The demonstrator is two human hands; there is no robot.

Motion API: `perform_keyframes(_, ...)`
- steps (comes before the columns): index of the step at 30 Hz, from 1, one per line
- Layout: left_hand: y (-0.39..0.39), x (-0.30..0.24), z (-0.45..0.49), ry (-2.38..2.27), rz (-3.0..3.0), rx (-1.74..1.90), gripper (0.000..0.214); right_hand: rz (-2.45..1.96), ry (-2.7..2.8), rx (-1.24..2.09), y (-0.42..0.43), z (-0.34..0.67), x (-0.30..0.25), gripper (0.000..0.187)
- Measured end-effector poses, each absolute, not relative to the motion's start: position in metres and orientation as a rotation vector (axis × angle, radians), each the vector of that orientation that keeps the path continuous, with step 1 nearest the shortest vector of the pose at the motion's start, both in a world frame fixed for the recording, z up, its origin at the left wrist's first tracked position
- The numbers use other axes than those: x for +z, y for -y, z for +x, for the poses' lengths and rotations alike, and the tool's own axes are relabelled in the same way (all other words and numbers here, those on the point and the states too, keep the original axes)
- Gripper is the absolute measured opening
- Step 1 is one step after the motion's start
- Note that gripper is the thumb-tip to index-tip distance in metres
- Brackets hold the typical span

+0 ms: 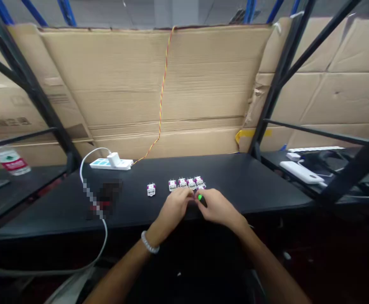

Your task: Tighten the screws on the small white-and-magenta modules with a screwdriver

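Note:
Both my hands meet over the black table [260, 185], just in front of a short row of small white and magenta parts [187, 183]. My left hand [175, 207], with a white bead bracelet at the wrist, has its fingers curled down onto something small between the hands. Pinched in the fingers of my right hand [214, 207] is a small dark piece with a bright green tip [200, 197]. One more white and magenta part [151, 189] sits apart, to the left of the row.
A white power strip [110, 163] with a charger and white cable lies at the back left. A blurred dark object [106, 198] sits left of the hands. A water bottle [8, 158] stands far left. Cardboard sheets [159, 88] and black frame bars rise behind; white devices [300, 172] lie at right.

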State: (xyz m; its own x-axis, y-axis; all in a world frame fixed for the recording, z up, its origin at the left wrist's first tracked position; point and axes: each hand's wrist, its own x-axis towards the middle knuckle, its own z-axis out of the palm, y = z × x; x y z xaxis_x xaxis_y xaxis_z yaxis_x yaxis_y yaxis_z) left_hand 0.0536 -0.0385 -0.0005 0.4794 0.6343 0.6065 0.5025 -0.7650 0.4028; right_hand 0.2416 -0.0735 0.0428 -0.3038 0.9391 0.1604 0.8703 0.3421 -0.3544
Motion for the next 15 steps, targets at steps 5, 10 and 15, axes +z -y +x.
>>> perform_keyframes(5,0.044,0.006,0.037,-0.905,2.547,1.297,0.021,-1.348,2.176,0.390,0.083,0.238,0.055,0.016)
perform_keyframes(10,0.047,0.012,0.016,-0.860,2.686,1.230,0.024,-1.273,2.115,0.473,0.081,0.228,0.052,0.014)
perform_keyframes(15,0.044,0.011,0.003,-0.896,2.791,1.183,0.024,-1.211,2.116,0.541,0.072,0.220,0.046,0.014)
